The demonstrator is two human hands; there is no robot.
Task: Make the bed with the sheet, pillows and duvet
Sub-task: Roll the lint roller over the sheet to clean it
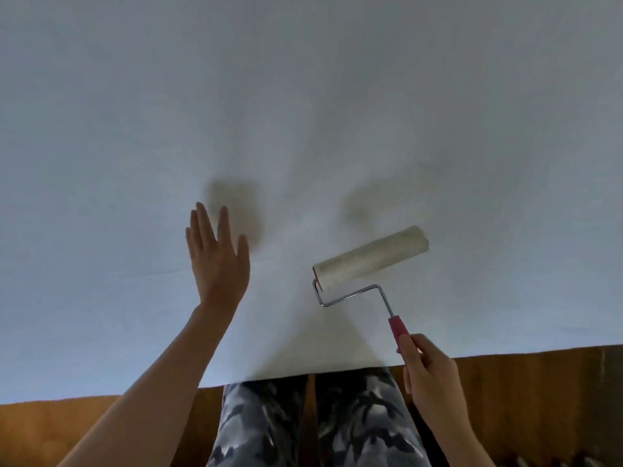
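Observation:
A smooth white sheet [303,112] covers the bed and fills most of the view, its near edge running along the bottom. My left hand [217,261] is open with straight fingers, held just over the sheet near its front edge. My right hand [428,372] grips the pink handle of a lint roller [371,256], whose pale roll hovers above the sheet to the right of my left hand. Shadows of the hand and the roller fall on the sheet just beyond them. No pillows or duvet are in view.
A brown wooden floor [539,382] runs below the bed's near edge. My legs in grey camouflage trousers [313,426] stand against the bed at the bottom centre.

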